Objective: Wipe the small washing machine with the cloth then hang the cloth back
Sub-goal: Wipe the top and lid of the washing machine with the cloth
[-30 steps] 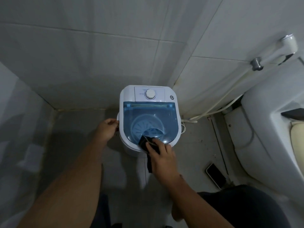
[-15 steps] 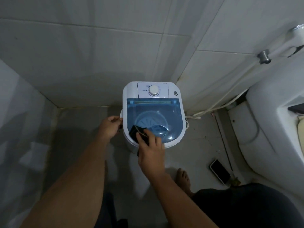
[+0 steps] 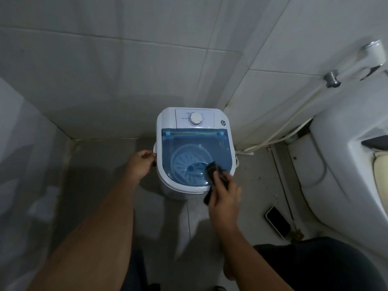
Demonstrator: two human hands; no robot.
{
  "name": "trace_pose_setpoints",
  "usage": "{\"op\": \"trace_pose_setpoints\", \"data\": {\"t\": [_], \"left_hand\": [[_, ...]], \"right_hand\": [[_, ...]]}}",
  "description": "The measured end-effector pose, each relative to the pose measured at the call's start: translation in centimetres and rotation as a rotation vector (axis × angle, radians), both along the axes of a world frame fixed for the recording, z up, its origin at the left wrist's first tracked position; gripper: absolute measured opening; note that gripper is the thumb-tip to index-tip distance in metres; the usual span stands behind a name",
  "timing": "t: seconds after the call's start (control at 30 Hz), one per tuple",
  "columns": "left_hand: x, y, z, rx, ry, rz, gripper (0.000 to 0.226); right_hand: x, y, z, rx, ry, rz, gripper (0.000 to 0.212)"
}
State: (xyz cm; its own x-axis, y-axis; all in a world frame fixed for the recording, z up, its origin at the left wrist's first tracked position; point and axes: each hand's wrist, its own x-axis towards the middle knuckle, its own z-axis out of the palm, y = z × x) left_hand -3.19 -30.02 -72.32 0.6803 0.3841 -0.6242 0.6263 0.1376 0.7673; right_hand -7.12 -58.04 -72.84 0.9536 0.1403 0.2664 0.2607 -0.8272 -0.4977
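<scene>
A small white washing machine (image 3: 165, 120) with a clear blue lid (image 3: 195, 143) and a round dial stands on the floor in the corner. My right hand (image 3: 225, 198) holds a dark cloth (image 3: 211, 172) pressed on the lid's near right corner, with a tail of cloth hanging over the front rim. My left hand (image 3: 141, 163) grips the handle on the machine's left side.
Tiled walls close in behind and to the left. A white toilet (image 3: 344, 156) stands at the right with a hose and a bidet sprayer (image 3: 373, 54) on the wall. A phone (image 3: 278, 222) lies on the floor right of my hand.
My right hand has slid the cloth from the lid's near left corner to its near right corner. The left hand has stayed on the side handle.
</scene>
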Motion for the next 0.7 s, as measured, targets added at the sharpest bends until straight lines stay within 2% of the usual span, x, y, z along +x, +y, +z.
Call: {"op": "trace_pose_setpoints", "data": {"t": [0.1, 0.17, 0.23, 0.33, 0.4, 0.47, 0.6, 0.7], "left_hand": [[0.1, 0.1, -0.2, 0.001, 0.001, 0.007, 0.005], [0.2, 0.0, -0.4, -0.007, 0.004, 0.018, 0.011], [0.3, 0.0, -0.6, -0.008, -0.003, 0.020, 0.018], [0.2, -0.1, -0.5, -0.003, -0.016, 0.030, 0.016], [0.2, -0.2, -0.5, -0.012, -0.018, 0.037, 0.016], [0.2, -0.3, -0.5, -0.007, -0.020, 0.042, 0.013], [0.1, -0.3, -0.2, 0.004, -0.016, 0.035, 0.004], [0.0, -0.3, -0.3, -0.006, -0.022, 0.041, 0.006]], "right_hand": [[-2.7, 1.6, 0.0, -0.158, 0.034, 0.288, 0.061], [-2.1, 0.7, 0.3, -0.191, 0.030, 0.315, 0.061], [-1.1, -1.2, 0.2, -0.126, 0.016, 0.202, 0.059], [0.1, -3.0, -0.1, -0.009, 0.031, -0.079, 0.053], [0.0, -2.2, 0.0, -0.001, 0.043, -0.153, 0.048], [-0.9, -0.2, 0.4, -0.047, 0.044, -0.075, 0.045], [-3.0, 6.1, 1.1, -0.195, 0.117, 0.218, 0.049], [-1.3, 7.5, 1.3, -0.305, 0.090, 0.341, 0.052]]}}
